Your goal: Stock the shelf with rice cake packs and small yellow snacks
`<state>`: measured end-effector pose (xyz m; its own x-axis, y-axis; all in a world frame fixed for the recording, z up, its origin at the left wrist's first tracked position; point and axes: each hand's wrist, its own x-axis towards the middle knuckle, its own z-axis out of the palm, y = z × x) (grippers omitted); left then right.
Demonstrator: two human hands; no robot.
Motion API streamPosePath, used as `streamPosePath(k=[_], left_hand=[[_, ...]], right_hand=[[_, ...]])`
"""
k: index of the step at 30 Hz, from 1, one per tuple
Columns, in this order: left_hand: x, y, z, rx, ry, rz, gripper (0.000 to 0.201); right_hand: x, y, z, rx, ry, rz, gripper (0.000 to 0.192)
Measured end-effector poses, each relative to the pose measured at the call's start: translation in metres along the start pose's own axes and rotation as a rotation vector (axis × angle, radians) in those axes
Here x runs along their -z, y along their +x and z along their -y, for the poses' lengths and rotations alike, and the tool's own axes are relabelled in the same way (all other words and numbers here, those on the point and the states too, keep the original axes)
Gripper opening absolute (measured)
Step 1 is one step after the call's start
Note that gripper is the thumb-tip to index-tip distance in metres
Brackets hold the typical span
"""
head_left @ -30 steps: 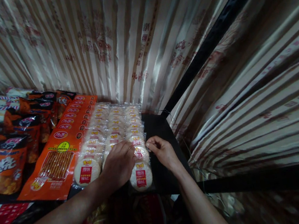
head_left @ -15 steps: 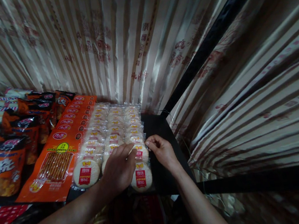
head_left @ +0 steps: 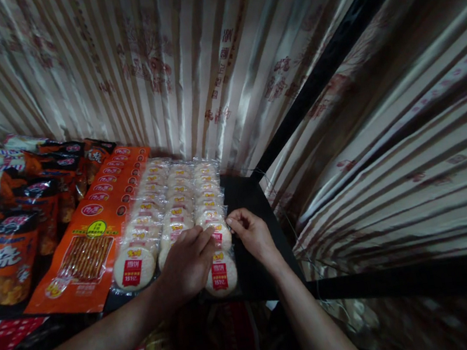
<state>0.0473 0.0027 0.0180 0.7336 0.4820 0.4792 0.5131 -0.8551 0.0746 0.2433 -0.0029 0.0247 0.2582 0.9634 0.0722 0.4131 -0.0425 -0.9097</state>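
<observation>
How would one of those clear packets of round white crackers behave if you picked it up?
The cracker packet would probably feel light, since it looks puffed and thin. Its glossy clear wrap likely slides easily; the packets lie overlapped in rows. The discs seem brittle, so the left hand and right hand pressing hard might crack them.

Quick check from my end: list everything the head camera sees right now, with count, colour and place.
rice cracker packs: three rows, clear wrap, white discs with red labels, on the shelf centre
stick snack packs: one overlapping row, orange, left of the crackers
dark bags: several, orange and black, far left
shelf: one, black, bare at its right end
curtain: striped cream, behind and right
left hand: flat on the front crackers
right hand: fingers pinching the right row's edge
</observation>
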Motion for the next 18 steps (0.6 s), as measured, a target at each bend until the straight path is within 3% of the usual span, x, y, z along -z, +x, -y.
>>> streamPosePath(k=[6,13,18], left_hand=[[0.000,0.000,0.000,0.005,0.001,0.002,0.026],[-0.001,0.001,0.000,0.008,-0.008,0.013,0.027],[0.002,0.003,0.000,0.023,-0.021,0.066,0.026]], right_hand=[[0.015,-0.007,0.006,-0.027,-0.219,-0.002,0.034],[0.028,-0.015,0.006,-0.098,-0.226,0.346,0.042],[0.026,-0.017,0.005,-0.167,-0.145,0.413,0.041]])
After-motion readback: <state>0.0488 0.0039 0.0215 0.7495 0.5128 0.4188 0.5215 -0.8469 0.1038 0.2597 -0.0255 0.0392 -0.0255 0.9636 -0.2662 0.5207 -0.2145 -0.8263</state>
